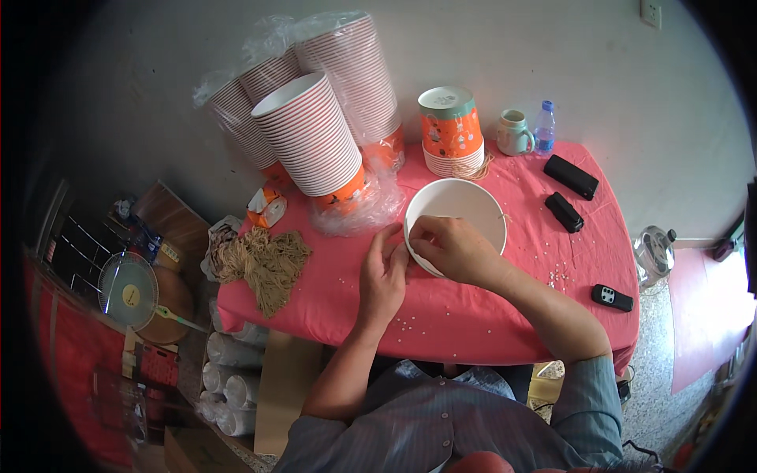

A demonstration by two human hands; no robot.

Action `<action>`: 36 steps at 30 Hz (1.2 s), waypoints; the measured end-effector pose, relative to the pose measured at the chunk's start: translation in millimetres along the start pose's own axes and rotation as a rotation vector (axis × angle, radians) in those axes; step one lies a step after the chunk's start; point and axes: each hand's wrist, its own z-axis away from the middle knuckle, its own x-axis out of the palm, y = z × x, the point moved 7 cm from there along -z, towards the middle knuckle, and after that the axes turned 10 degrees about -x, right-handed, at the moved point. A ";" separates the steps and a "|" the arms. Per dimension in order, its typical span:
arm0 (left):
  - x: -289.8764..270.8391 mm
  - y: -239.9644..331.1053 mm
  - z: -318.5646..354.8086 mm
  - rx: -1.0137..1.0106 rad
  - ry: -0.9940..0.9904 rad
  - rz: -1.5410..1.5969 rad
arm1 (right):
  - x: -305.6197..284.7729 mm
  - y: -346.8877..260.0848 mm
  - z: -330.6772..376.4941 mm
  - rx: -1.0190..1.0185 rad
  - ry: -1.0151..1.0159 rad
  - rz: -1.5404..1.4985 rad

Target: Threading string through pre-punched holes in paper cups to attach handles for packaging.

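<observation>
A white paper tub (464,199) sits mouth-up over the pink tablecloth (489,319). The left hand (383,272) curls beside its outer wall; the right hand (451,246) bends over its near rim; neither grip can be told. Probably light, stiff yet crushable; best held by the rim.

My right hand (449,243) covers part of the white bowl (464,199) and hides its own fingertips, so I cannot tell what they pinch. Some fingers of my left hand (383,277) are out of sight. The pale specks (558,277) on my right are too small to identify. The lower edge cuts off my shirt (414,414).
</observation>
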 end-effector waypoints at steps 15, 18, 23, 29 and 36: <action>-10.2 -19.4 -11.6 0.033 0.002 0.056 | 4.0 0.4 -2.6 0.015 -0.034 0.023; -10.0 -20.8 -16.3 0.017 -0.011 0.108 | 4.2 -0.4 -3.0 0.019 -0.041 0.006; -2.2 -21.9 -18.4 -0.100 -0.042 0.231 | 0.6 -0.5 -3.9 -0.015 -0.029 0.004; -21.2 -37.7 -27.6 -0.011 0.129 0.317 | -3.0 4.4 -6.8 0.098 -0.063 -0.068; -67.1 -14.4 -22.1 0.061 0.336 0.354 | -34.9 -4.5 -10.9 0.192 0.037 -0.279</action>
